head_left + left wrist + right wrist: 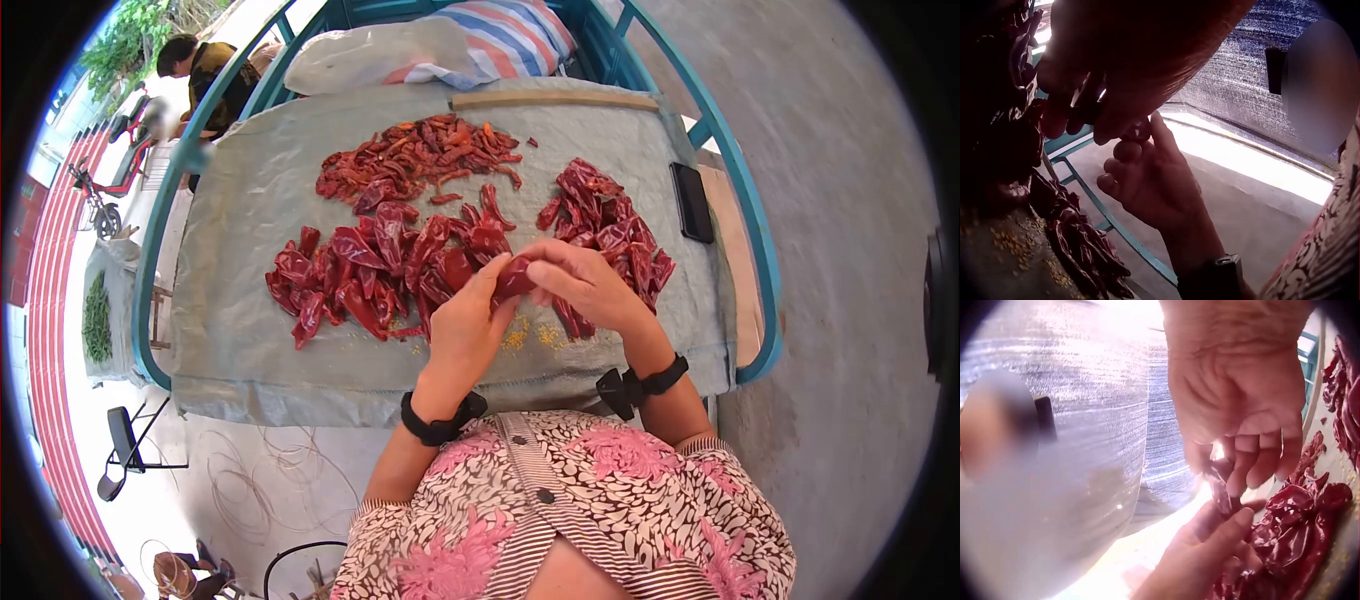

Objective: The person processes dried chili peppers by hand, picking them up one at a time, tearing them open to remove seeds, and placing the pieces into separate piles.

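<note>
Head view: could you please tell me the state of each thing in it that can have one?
Held pepper: pinched between both hands
Left hand: fingers curled on the pepper
Right hand: fingers curled on the pepper
Small peppers: shrivelled, heaped
Seeds: loose, scattered
Phone: lying flat, black side up
Cloth: spread out, wrinkled
Chair: unfolded

The cloth [240,350] lies on the cart [762,250]. On it, the left pile [345,265] sits before the back pile [430,150]; the right pile [600,200] lies between them and the phone [692,203], which is rightmost. Seeds [515,338] lie before the piles. The slat [555,99] lies behind, before the sack [430,50]. The chair [125,440] stands left of the cart.
</note>
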The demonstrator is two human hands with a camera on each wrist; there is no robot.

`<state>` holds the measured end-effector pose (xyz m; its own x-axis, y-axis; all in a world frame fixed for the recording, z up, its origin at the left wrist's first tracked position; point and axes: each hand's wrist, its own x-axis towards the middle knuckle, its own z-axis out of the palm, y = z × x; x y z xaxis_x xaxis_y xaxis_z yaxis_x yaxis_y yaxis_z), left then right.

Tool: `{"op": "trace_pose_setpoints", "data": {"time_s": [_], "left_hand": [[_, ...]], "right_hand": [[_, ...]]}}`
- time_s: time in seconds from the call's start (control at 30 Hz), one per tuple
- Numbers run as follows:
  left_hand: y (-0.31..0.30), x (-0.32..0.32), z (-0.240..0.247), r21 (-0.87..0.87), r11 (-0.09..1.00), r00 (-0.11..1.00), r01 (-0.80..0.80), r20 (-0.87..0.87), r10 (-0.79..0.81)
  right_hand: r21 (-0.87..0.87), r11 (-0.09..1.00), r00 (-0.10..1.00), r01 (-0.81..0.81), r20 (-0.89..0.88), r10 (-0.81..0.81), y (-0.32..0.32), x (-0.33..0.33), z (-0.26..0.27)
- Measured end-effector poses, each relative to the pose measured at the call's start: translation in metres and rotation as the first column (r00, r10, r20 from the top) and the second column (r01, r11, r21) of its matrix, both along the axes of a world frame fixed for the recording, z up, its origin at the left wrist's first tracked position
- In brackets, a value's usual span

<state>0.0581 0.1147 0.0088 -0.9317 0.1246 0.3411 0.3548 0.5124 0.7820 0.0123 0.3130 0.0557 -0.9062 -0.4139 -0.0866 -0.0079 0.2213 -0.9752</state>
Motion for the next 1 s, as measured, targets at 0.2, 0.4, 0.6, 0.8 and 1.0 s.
{"op": "trace_pose_setpoints", "data": {"time_s": [0.2, 0.4, 0.6, 0.8, 1.0], "left_hand": [[0.003, 0.004, -0.002, 0.033, 0.991, 0.979, -0.133, 0.159, 0.126], [0.004, -0.002, -0.006, 0.168, 0.964, 0.978, -0.204, 0.083, 0.192], [0.009, 0.0, -0.007, 0.135, 0.99, 0.993, -0.03, 0.116, 0.014], [0.018, 0.005, -0.022, 0.022, 0.984, 0.984, 0.176, 0.005, -0.176], [0.018, 0.008, -0.032, 0.03, 0.965, 0.961, 0.262, 0.084, -0.263]], "right_hand": [[0.27, 0.85, 0.842, 0.452, -0.444, -0.307, 0.046, 0.016, -0.013], [0.629, 0.611, 0.805, 0.48, -0.593, -0.022, 0.047, 0.055, -0.042], [0.689, 0.6, 0.867, 0.405, -0.498, -0.014, 0.028, 0.062, -0.06], [0.768, 0.518, 0.871, 0.378, -0.484, 0.083, 0.005, 0.045, -0.06], [0.628, 0.634, 0.857, 0.451, -0.502, -0.112, 0.0, 0.043, -0.055]]}}
